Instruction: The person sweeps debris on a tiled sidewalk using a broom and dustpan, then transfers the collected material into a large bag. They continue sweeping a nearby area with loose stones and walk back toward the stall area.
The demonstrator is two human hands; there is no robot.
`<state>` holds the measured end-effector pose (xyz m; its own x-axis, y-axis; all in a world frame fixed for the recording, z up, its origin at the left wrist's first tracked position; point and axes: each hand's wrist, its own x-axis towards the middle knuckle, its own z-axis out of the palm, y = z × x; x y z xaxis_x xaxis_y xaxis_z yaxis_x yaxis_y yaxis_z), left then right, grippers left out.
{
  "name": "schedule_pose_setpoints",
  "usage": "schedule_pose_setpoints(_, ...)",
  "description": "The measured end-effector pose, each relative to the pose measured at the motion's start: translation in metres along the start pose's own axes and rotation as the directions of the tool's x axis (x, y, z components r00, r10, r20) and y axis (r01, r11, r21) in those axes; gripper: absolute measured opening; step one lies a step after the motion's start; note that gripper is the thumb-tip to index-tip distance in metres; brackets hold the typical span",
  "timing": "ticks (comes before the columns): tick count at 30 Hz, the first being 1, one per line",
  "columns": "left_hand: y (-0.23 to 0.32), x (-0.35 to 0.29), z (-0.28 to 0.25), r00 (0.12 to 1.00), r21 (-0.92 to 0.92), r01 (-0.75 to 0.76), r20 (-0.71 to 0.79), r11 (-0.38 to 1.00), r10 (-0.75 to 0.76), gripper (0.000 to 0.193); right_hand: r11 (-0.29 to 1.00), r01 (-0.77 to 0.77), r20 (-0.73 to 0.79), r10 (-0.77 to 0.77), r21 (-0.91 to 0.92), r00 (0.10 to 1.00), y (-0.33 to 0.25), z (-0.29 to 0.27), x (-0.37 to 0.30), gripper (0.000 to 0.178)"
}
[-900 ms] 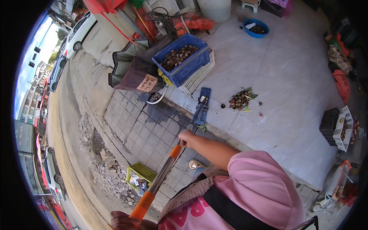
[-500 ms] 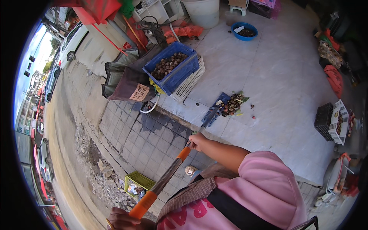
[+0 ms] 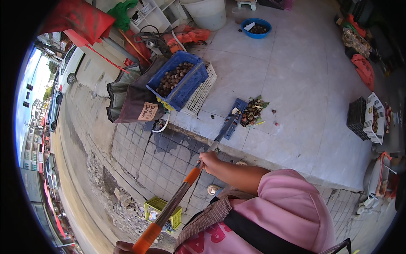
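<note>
I hold a long-handled mop with a flat blue head (image 3: 234,119), a metal pole and orange sleeves. My right hand (image 3: 207,161) is wrapped round the pole, partway down. At the lower edge my left hand (image 3: 124,247) grips the top end near the orange sleeve; part of it is cut off. The mop head rests on the pale tiled floor, its right side against a small heap of brown, round snail-like shells (image 3: 253,111) mixed with green leaf scraps. A few loose bits lie to the right of the heap.
Beyond to the left, a blue crate of similar shells (image 3: 175,80) sits by a white basket (image 3: 200,91) and a dark bag (image 3: 137,95). A blue basin (image 3: 257,28) stands at the back. Below the floor's raised edge are paving and a yellow-green crate (image 3: 163,211).
The view has turned slightly, shifting the far things left. Both hands keep their hold, and the mop head stays against the heap. Another shoe now shows behind my right forearm.
</note>
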<state>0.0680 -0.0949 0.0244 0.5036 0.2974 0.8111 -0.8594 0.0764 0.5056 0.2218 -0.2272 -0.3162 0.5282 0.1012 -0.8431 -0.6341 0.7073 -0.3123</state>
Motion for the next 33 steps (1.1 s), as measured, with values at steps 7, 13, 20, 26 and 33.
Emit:
schedule_pose_setpoints(7,-0.006,-0.014,-0.003,0.975,0.041,0.104,0.193,0.994,-0.110,0.040,0.981,0.185,0.006,-0.185,0.056,0.983,-0.035,0.000,0.039,0.012)
schedule_pose_setpoints(13,-0.056,-0.046,0.020,0.884,0.276,0.222,0.348,0.935,-0.312,0.037,0.811,0.096,0.132,-0.208,0.577,0.969,-0.109,-0.026,0.079,0.013)
schedule_pose_setpoints(20,-0.114,-0.060,0.037,0.736,0.159,0.625,0.205,0.764,-0.645,0.038,0.744,0.139,0.047,-0.222,0.653,0.974,-0.150,-0.077,0.134,0.013)
schedule_pose_setpoints(26,-0.114,-0.086,0.023,0.716,0.156,0.664,0.151,0.731,-0.682,0.037,0.965,0.213,-0.050,-0.208,0.152,0.977,-0.129,-0.098,0.131,0.015)
schedule_pose_setpoints(33,-0.092,-0.062,0.000,0.715,0.089,0.686,0.100,0.722,-0.691,0.038,0.966,0.177,-0.005,-0.179,0.187,0.984,-0.092,-0.084,0.120,0.013)
